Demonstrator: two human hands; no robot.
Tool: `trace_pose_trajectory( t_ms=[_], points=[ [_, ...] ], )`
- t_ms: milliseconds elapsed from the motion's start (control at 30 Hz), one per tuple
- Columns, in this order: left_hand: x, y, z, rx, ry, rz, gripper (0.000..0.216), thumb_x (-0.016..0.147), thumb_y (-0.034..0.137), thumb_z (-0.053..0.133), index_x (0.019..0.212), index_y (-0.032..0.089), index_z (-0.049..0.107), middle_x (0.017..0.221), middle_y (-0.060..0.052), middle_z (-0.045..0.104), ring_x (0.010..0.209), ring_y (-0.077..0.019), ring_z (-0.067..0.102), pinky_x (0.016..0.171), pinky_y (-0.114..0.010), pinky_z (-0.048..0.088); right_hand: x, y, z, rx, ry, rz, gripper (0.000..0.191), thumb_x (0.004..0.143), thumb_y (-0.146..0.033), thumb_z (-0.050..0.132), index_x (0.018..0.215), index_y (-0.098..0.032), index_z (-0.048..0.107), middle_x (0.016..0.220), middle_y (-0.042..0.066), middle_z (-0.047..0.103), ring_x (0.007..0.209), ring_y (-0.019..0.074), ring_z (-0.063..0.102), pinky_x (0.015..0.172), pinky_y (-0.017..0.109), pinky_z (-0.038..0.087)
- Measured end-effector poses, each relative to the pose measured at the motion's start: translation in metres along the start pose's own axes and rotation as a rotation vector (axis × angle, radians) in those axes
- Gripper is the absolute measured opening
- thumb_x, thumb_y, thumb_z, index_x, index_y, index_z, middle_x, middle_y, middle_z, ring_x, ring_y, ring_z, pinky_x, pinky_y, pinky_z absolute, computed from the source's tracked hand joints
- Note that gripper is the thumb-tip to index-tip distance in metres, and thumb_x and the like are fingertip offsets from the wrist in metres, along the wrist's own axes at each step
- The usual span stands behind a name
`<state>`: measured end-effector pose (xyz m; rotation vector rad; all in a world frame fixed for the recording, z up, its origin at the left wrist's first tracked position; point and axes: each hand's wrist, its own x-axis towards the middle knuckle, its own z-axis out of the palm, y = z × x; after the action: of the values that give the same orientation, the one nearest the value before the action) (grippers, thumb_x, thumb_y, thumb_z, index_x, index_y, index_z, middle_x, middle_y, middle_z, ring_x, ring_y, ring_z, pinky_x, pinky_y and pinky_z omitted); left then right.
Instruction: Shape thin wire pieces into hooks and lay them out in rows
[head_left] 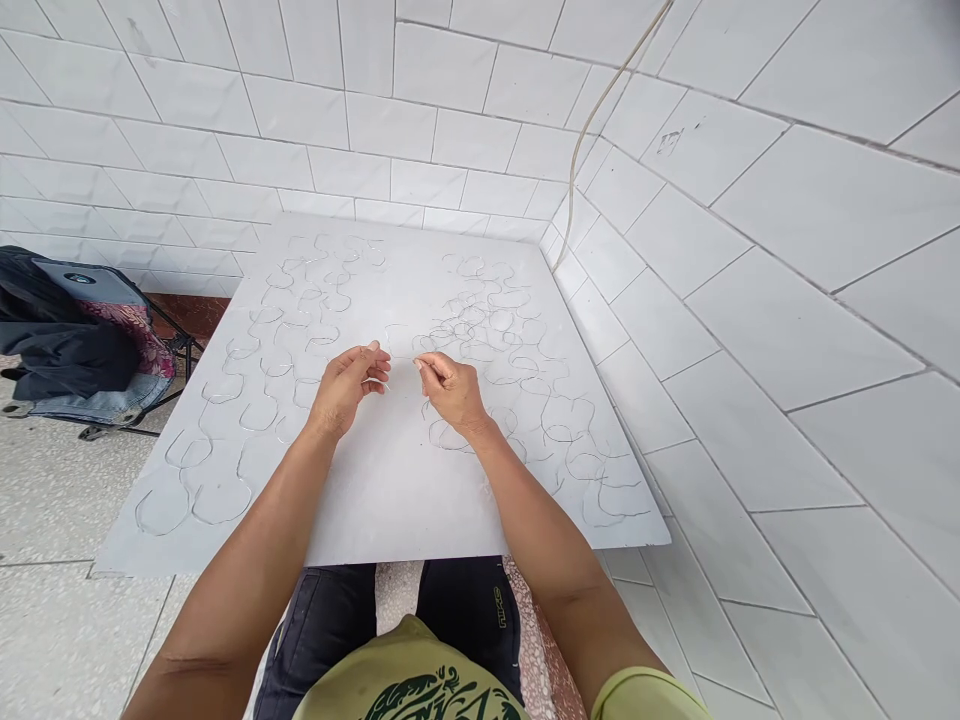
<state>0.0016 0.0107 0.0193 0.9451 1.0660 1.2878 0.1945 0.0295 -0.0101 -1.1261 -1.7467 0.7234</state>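
Note:
My left hand (352,385) is over the middle of the white board, its thumb and fingers closed around a thin wire (388,388), of which only faint bits show. Facing it across a small gap, my right hand (451,388) is pinched, with thumb and forefinger pressed together on what looks like the same fine wire. Bent wires (217,388) with curved, hook-like ends lie in columns left of my hands. To the right, more curled wires (480,322) overlap in a loose tangle.
The white board (405,500) spans the space above my knees. White tiled walls (750,300) border it behind and on the right. A pale cable (574,160) hangs in the corner. At left, a folding chair (161,375) holds dark cloth (67,350).

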Motion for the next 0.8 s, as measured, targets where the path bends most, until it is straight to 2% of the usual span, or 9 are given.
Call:
trace_pose_trajectory(
  t_ms=[100,200,333,400,600,800],
  points=[
    [-0.002,0.000,0.002,0.133,-0.037,-0.073,0.046,0.085,0.060,0.076,0.088,0.015,0.076,0.088,-0.011,0.070,0.067,-0.0159,0.062,0.058,-0.029,0.045,0.002,0.002,0.000,0.000,0.071,0.021,0.030,0.102,-0.047,0.050,0.092,-0.024,0.066,0.062,-0.002,0.055,0.058,0.0149,0.055,0.058,0.027,0.044],
    [-0.006,0.000,0.005,0.251,-0.172,-0.165,0.048,0.085,0.062,0.075,0.088,0.014,0.078,0.079,-0.010,0.070,0.056,-0.0140,0.057,0.048,-0.028,0.038,0.004,0.004,-0.001,-0.002,0.149,0.027,0.028,0.102,-0.045,0.051,0.092,-0.024,0.065,0.061,-0.002,0.055,0.058,0.0153,0.054,0.060,0.028,0.045],
    [-0.013,-0.001,0.013,0.242,-0.270,-0.170,0.042,0.088,0.057,0.074,0.084,0.016,0.077,0.071,-0.008,0.068,0.051,-0.0143,0.056,0.043,-0.028,0.038,0.006,0.007,-0.001,-0.033,0.170,0.031,0.026,0.103,-0.043,0.050,0.091,-0.024,0.064,0.062,-0.002,0.054,0.058,0.0155,0.053,0.062,0.029,0.045],
    [-0.016,-0.001,0.017,0.241,-0.242,-0.130,0.038,0.090,0.053,0.072,0.079,0.017,0.075,0.069,-0.008,0.067,0.051,-0.0148,0.058,0.043,-0.027,0.040,0.006,0.008,0.000,-0.050,0.153,0.030,0.026,0.103,-0.043,0.049,0.091,-0.024,0.062,0.063,-0.002,0.054,0.058,0.0152,0.053,0.061,0.029,0.044],
    [-0.018,-0.002,0.023,0.411,-0.021,0.018,0.032,0.093,0.041,0.064,0.070,0.019,0.069,0.062,-0.004,0.065,0.046,-0.0141,0.055,0.042,-0.027,0.039,0.003,0.006,0.005,-0.105,0.053,0.020,0.025,0.105,-0.040,0.045,0.088,-0.024,0.054,0.062,-0.003,0.050,0.056,0.0137,0.047,0.057,0.028,0.038],
    [-0.017,-0.011,0.021,0.482,0.008,0.026,0.033,0.091,0.033,0.065,0.061,0.020,0.063,0.053,-0.001,0.058,0.042,-0.0125,0.048,0.042,-0.027,0.032,0.001,0.010,0.011,-0.170,0.083,0.021,0.024,0.105,-0.038,0.041,0.089,-0.024,0.052,0.062,-0.004,0.046,0.054,0.0130,0.040,0.056,0.028,0.033]
  ],
)
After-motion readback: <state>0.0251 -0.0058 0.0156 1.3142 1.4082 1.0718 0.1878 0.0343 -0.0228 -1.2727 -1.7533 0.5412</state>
